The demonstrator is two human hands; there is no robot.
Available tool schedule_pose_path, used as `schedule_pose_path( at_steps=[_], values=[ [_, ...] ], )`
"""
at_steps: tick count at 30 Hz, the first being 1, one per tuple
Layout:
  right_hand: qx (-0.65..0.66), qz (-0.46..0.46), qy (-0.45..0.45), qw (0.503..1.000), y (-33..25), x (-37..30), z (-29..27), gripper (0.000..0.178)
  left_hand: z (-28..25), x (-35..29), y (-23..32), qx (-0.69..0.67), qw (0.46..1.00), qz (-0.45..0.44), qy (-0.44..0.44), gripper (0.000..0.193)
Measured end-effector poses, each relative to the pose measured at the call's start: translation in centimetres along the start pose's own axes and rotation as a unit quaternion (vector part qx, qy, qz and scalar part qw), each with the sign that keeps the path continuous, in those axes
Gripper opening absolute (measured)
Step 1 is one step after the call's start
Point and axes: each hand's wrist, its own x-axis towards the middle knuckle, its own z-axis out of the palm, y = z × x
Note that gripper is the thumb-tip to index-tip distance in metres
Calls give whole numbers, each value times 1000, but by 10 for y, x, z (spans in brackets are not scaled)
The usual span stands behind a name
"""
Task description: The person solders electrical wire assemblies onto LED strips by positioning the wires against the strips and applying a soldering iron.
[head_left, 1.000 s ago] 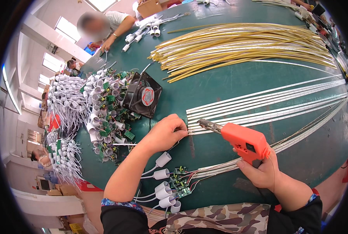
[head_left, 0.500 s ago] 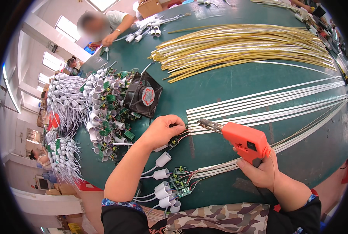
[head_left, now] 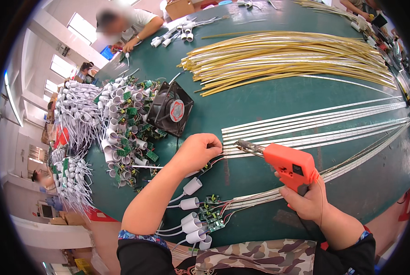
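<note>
My right hand [head_left: 309, 202] grips an orange soldering gun [head_left: 288, 166], its metal tip pointing left over the ends of the white LED strips [head_left: 269, 151]. At those strip ends my left hand [head_left: 196, 153] is closed in a pinch on a thin wire [head_left: 217, 160], mostly hidden by the fingers. The wire leads to a small circuit board [head_left: 206, 167], partly under the hand. Nearer to me lie several green circuit boards [head_left: 209, 214], joined by wires to white plastic end caps [head_left: 192, 224] with cords and to a lower group of LED strips [head_left: 255, 199].
A black fan [head_left: 172, 110] stands beyond my left hand. Left of it are heaps of white corded caps [head_left: 78, 110] and caps with boards [head_left: 131, 112]. Yellow-edged strips [head_left: 287, 59] lie in a far bundle on the green table [head_left: 251, 107]. A co-worker [head_left: 138, 25] sits far left.
The whole view has shifted slightly. My left hand stays pinched at the strip ends, and the soldering gun tip stays over them. The far co-worker's head and arm have moved a little.
</note>
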Motion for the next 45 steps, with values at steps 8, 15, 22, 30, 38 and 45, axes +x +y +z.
schedule_pose_path(
  at_steps=[8,15,22,30,38,45],
  values=[
    [-38,-11,-42,998,-1,6,6,53,-6,9,0,23,999,-4,-45,20],
    [-79,-60,-31,995,5,12,17,52,-9,17,0,46,996,17,-71,22],
    [-88,-51,-39,994,2,12,18,49,-14,16,2,31,996,9,-83,24],
    [-66,-31,-33,997,-2,10,17,47,-12,17,-7,-12,997,23,-68,29],
    [-40,-29,-27,998,5,9,16,44,-13,16,0,-2,996,21,-86,38],
    [-69,-23,-35,997,-2,12,18,47,-15,17,5,20,994,21,-106,42]
  ],
)
